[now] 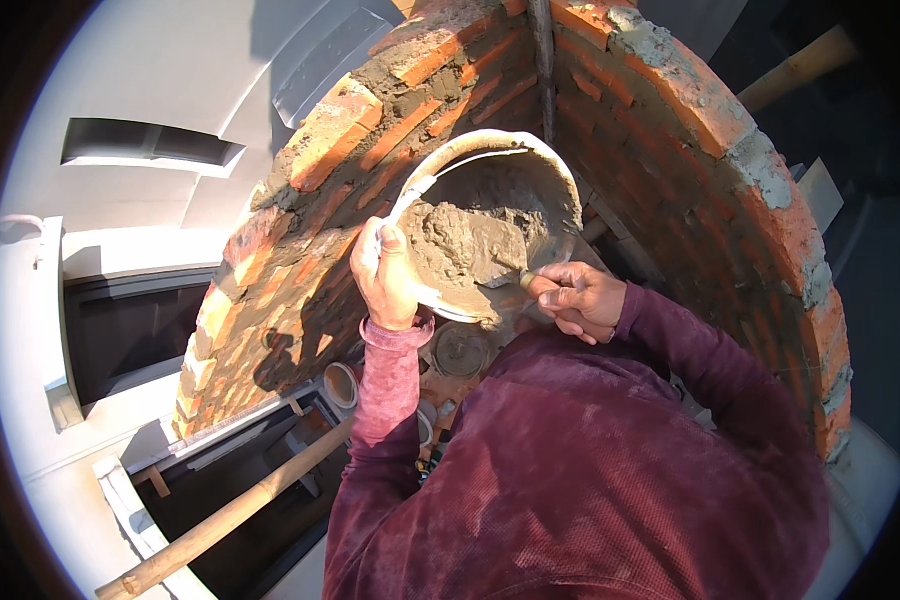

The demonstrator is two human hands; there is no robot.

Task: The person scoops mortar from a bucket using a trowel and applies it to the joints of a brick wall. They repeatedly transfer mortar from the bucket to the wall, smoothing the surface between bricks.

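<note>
A bucket (560, 165) with a pale rim is tilted toward me, and wet grey-brown mortar (438, 240) lies inside it. My left hand (385, 275) grips the bucket's left rim, fingers closed around it. In my right hand (582, 300) is the wooden handle of a trowel (500, 250), held in closed fingers. The trowel's blade rests in the mortar and is coated with it, so its edges are hard to make out. Below the bucket, a round mortar-smeared container (460, 350) shows in part.
Brick walls rise on the left (300, 260) and right (670, 170), meeting at a far corner with an upright pole (543, 60). Mortar patches the right wall's top. A bamboo pole (240, 505) crosses at lower left. A small white cup (341, 385) stands near my left forearm.
</note>
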